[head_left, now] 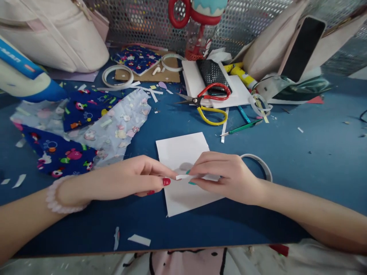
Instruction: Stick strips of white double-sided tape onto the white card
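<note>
My right hand (226, 175), with teal nails, pinches a narrow white strip (183, 177) between thumb and fingers. At the strip's left end is my left hand (149, 176), its fingers closed together with the thumb against the index finger and the fingertip on the strip. Red nails show on this hand. Beneath both hands lies a white rectangular card (183, 149), partly covered by them. A roll of white tape (262, 164) lies just behind my right wrist, partly hidden by it.
Patterned fabric pieces (111, 130) spread at left. Behind the card are red-and-yellow-handled scissors (212, 101), a green craft knife (243, 127) and more tape rolls (117, 76). A phone (302, 49) leans at back right. Paper scraps (139, 240) lie near the front edge.
</note>
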The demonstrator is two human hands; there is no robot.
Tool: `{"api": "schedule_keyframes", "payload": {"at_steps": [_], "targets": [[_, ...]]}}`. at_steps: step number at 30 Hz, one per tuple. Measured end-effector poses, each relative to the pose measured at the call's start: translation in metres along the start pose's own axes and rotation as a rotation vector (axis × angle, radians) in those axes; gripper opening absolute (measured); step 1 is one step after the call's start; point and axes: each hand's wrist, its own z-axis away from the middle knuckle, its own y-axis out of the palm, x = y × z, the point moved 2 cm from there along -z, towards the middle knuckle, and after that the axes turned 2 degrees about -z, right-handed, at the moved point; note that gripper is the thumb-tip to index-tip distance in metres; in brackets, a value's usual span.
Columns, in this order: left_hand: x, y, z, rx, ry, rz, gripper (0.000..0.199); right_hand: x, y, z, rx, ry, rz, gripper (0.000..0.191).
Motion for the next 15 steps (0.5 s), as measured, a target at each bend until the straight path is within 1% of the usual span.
{"api": "schedule_keyframes", "payload": {"at_steps": [2,5,7,13,15], "targets": [[-0.004,0.003,0.002,-0.065,-0.025,-0.058,0.033,-0.002,0.002,0.000,0.003,0.003,-0.003,0.009],[-0.007,0.006,0.004,-0.117,-0.049,-0.127,0.038,-0.002,0.003,-0.001,0.004,-0.005,0.024,0.011],[-0.006,0.006,0.007,-0.164,-0.054,-0.176,0.040,-0.002,0.003,-0.001,0.001,0.001,0.042,0.011],[0.002,0.002,0.016,-0.243,0.000,-0.325,0.041,-0.002,0.003,-0.002,-0.036,0.025,0.064,0.013],[0.000,-0.003,0.018,-0.313,0.041,-0.387,0.040,-0.004,0.001,-0.002,-0.059,0.042,0.075,0.013]]}}
